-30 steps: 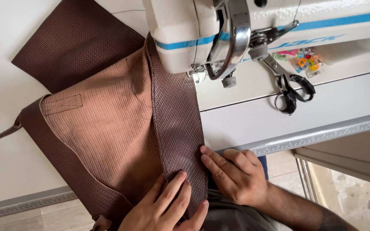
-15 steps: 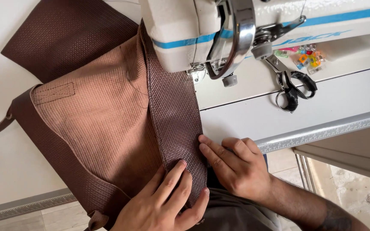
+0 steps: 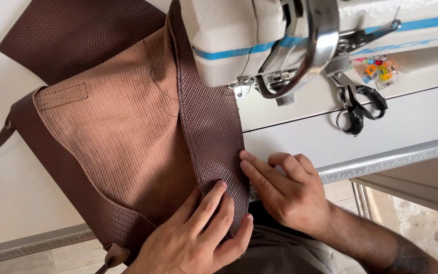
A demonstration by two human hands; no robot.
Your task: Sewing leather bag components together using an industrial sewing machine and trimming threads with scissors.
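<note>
Left hand (image 3: 198,236) pressed flat, fingers spread, on the dark brown textured faux-leather strip (image 3: 211,132) over the tan woven lining panel (image 3: 122,147); right hand (image 3: 285,190) beside it, fingertips pinning the strip's edge, clamping nothing; strip runs away from both hands under the white sewing machine head (image 3: 259,35); black-handled scissors (image 3: 358,106) beyond the right hand; best to keep both palms flat, edge aligned with the seam, feed evenly.

A brown textured bag piece (image 3: 128,142) lies flat beside the sewing machine (image 3: 259,40), its lighter tan lining face up, a darker woven band running under the machine's head.
</note>
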